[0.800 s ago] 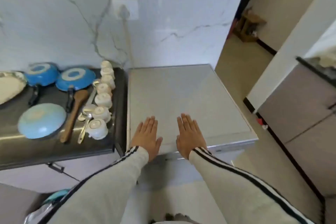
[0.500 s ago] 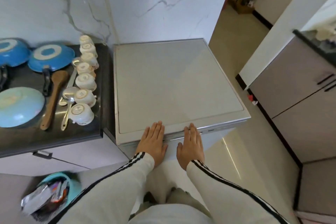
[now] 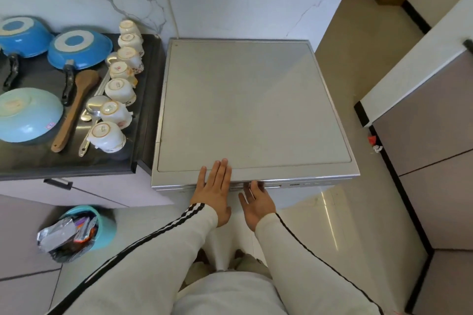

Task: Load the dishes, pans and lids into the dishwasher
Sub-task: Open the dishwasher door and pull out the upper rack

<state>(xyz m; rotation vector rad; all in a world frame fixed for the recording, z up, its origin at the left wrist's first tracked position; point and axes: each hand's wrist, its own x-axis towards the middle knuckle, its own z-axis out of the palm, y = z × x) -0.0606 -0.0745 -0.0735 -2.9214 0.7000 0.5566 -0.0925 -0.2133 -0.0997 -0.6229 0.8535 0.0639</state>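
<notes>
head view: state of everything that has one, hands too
silver square-topped dishwasher, door shut
left hand, flat on its top
right hand, palm up, fingertips under door lip
white ceramic cups, upside down
two blue pans, upside down
teal waste bin, full of wrappers

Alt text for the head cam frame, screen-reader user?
A person's left hand lies flat on the front edge of a closed silver dishwasher, while the right hand reaches palm-up to the lip below. On the dark counter to the left sit two blue pans, a pale blue dish, a wooden spatula and a row of overturned white cups.
</notes>
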